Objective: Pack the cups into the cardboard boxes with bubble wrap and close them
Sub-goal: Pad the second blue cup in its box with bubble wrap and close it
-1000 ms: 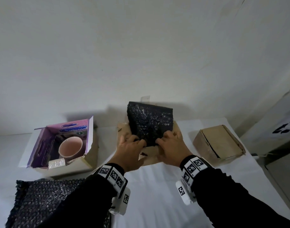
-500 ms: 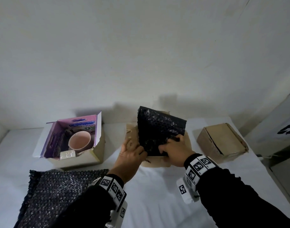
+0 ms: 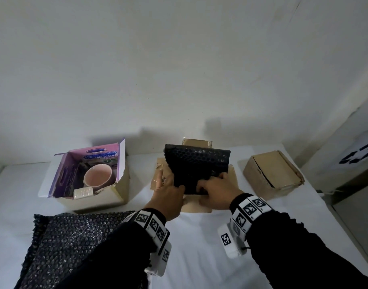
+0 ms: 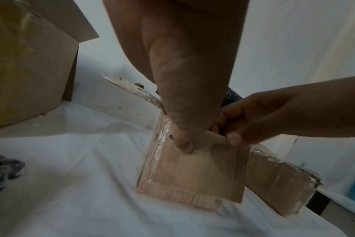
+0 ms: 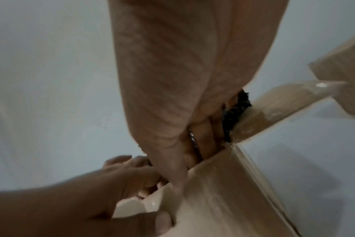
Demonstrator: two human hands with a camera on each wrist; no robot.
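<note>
A black bubble wrap sheet [image 3: 197, 170] stands upright in the open middle cardboard box [image 3: 231, 176], whose flaps lie spread out. My left hand [image 3: 170, 187] pinches the sheet's lower left edge, thumb on the front. My right hand [image 3: 214, 189] grips the lower right edge with curled fingers. In the left wrist view my thumb [image 4: 182, 141] presses by the near flap [image 4: 197, 173]. The right wrist view shows fingers [image 5: 205, 141] tucked inside the box beside the bubble wrap [image 5: 235, 115]. What the box holds is hidden. A pink cup [image 3: 97, 177] sits in the open purple-lined box [image 3: 118, 192] on the left.
A second black bubble wrap sheet [image 3: 70, 236] lies at the near left, partly under my left sleeve. A closed cardboard box [image 3: 273, 174] stands on the right. The white table [image 3: 199, 236] ends at a wall behind and a bin [image 3: 358, 159] to the right.
The bubble wrap sheet has turned and settled lower in the middle box. My right hand has shifted along its lower edge, and the left hand stays at the left edge.
</note>
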